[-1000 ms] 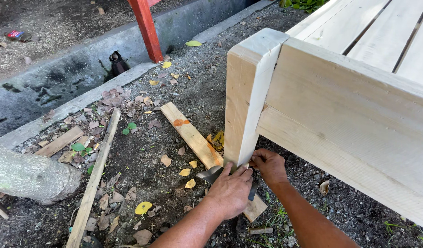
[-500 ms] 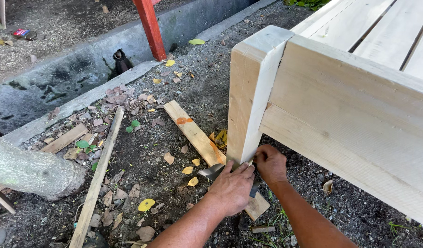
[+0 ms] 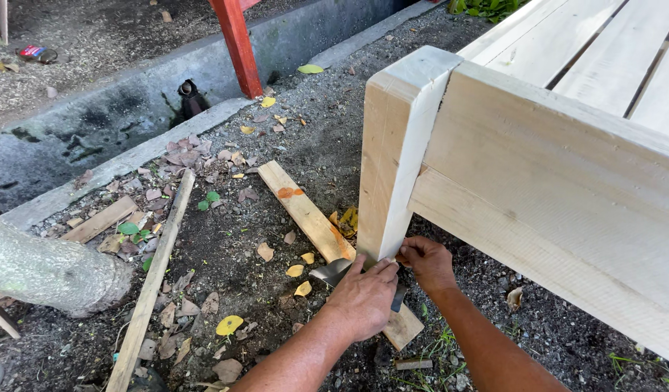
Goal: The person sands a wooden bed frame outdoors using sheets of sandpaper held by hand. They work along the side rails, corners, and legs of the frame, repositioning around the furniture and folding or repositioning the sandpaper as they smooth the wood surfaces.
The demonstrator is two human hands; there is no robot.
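Upright wooden leg (image 3: 392, 167), hands at foot

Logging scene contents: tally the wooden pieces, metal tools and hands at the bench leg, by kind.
Loose boards on the ground: 3, flat board, long thin strip, short scrap
Wooden bench leg: 1
Metal blade: 1
Hands: 2, left hand, right hand
Total: 7

Your left hand (image 3: 365, 297) presses a grey metal blade (image 3: 333, 271) at the foot of the pale timber leg (image 3: 397, 152). Your right hand (image 3: 426, 263) grips the leg's base. A flat plank (image 3: 312, 218) lies beneath, on the dirt ground (image 3: 225, 247).
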